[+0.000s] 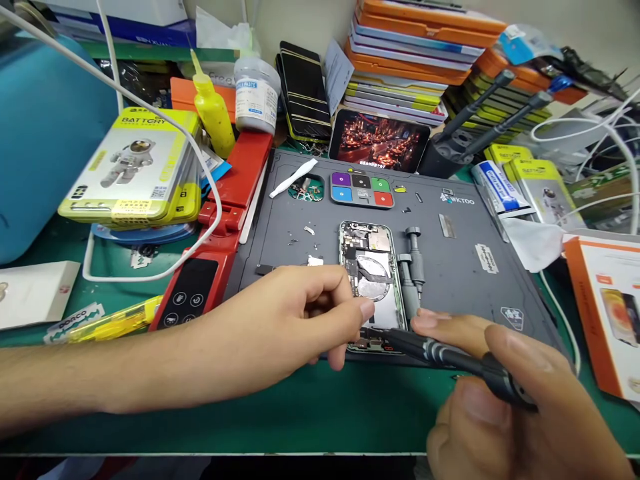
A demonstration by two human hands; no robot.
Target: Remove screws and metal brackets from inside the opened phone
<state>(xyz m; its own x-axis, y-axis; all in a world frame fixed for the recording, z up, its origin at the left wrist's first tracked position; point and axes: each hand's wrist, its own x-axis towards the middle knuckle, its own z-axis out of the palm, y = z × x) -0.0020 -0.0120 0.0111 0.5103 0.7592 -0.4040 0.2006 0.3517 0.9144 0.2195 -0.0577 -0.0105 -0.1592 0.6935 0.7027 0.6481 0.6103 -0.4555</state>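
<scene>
Right hand (pixel 525 393): closed around a black screwdriver (pixel 453 357) slanting leftward to the near end of the opened smartphone (pixel 374 283).
Smartphone position: on the grey repair mat (pixel 447 280), left of and beyond this grip; long axis running near to far.
Left hand (pixel 305 313): nearer, over the smartphone's near left edge; whether it pinches anything cannot be told.

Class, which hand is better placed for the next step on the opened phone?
Probably the right hand: it holds the black tool, pointed toward the opened phone; the left hand shows no tool.
</scene>
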